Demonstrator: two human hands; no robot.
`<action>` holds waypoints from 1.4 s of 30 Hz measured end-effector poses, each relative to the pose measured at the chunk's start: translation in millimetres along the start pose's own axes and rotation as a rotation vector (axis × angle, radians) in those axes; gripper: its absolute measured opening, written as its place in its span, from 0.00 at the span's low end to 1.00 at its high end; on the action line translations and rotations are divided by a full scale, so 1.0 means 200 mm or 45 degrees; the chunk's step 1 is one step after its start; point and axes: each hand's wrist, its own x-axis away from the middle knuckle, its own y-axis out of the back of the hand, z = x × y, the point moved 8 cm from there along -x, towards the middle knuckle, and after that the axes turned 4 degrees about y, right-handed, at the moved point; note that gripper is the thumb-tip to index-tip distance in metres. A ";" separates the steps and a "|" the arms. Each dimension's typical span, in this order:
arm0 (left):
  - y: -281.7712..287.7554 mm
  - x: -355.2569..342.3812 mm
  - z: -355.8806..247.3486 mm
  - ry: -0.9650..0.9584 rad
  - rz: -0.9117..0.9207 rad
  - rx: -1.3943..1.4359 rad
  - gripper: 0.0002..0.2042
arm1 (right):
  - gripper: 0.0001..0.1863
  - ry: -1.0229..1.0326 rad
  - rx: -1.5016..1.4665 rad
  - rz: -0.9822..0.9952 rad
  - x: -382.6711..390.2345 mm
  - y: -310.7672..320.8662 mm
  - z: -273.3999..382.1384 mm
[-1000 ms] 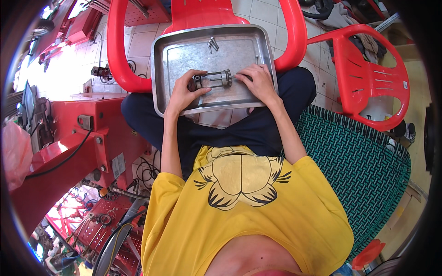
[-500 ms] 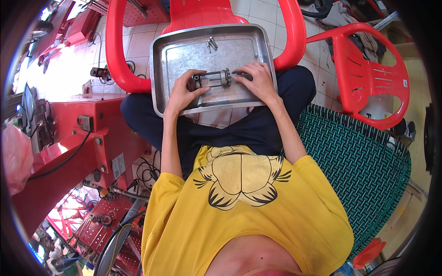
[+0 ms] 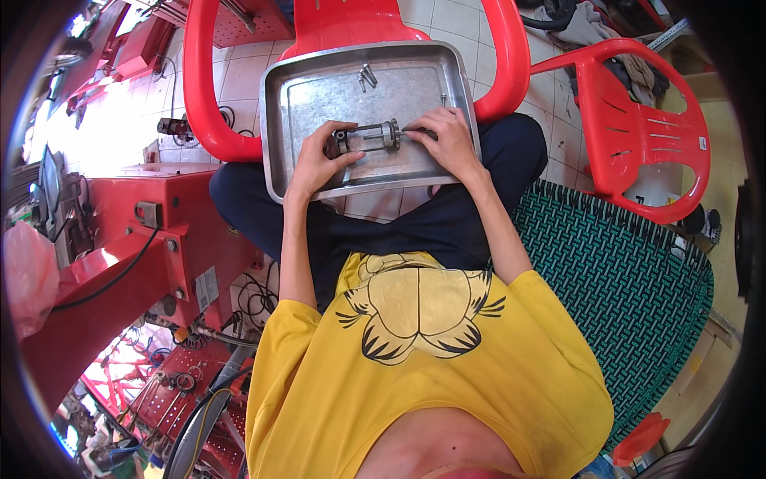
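Note:
A dark metal cylindrical assembly [image 3: 371, 138], with long rods between its end pieces and a round flange at the right, lies sideways over a shallow metal tray [image 3: 303, 96]. My left hand [image 3: 319, 158] is closed around its left end, thumb below and fingers above. At the flange end, the thumb and fingers of my right hand [image 3: 444, 142] pinch a thin dark piece, too small to name, pointing at the flange. Several loose bolts [image 3: 367, 77] lie at the far side of the tray, and another small bolt [image 3: 444, 100] is near its right wall.
The tray rests on a red plastic chair [image 3: 351, 22] between its armrests. A second red chair [image 3: 638, 132] stands at the right, beside a green woven seat [image 3: 622, 295]. Red steel machinery [image 3: 159, 231] with a black cable fills the left side.
My right fingers have shifted slightly at the flange end, and the thin piece is turned a little. My left hand and the assembly stay in place.

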 end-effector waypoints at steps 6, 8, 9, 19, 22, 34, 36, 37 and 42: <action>-0.01 -0.01 0.01 0.047 0.030 0.001 0.26 | 0.11 -0.007 -0.010 -0.018 0.01 -0.02 -0.02; 0.00 0.00 0.01 0.026 0.016 0.010 0.26 | 0.10 -0.013 -0.009 0.002 0.00 -0.02 -0.01; 0.00 0.00 0.01 0.009 0.009 0.011 0.26 | 0.10 -0.022 -0.014 -0.002 0.01 -0.01 -0.01; 0.00 0.00 0.01 0.008 0.010 0.001 0.26 | 0.11 -0.051 -0.010 0.013 0.00 0.00 0.00; 0.00 0.00 0.02 0.030 0.018 0.000 0.26 | 0.11 -0.021 -0.010 -0.001 -0.01 0.03 0.02; -0.01 0.00 0.03 0.154 0.115 -0.058 0.26 | 0.11 -0.047 -0.010 -0.057 0.00 0.03 0.01; -0.01 0.00 0.02 0.139 0.113 -0.057 0.26 | 0.11 -0.054 -0.010 -0.014 0.01 -0.01 -0.02; -0.01 0.00 0.01 0.134 0.109 -0.057 0.26 | 0.11 -0.054 -0.012 0.010 0.00 -0.01 -0.01; -0.01 0.00 0.03 0.188 0.123 -0.068 0.26 | 0.10 -0.039 -0.038 -0.070 -0.01 0.06 0.03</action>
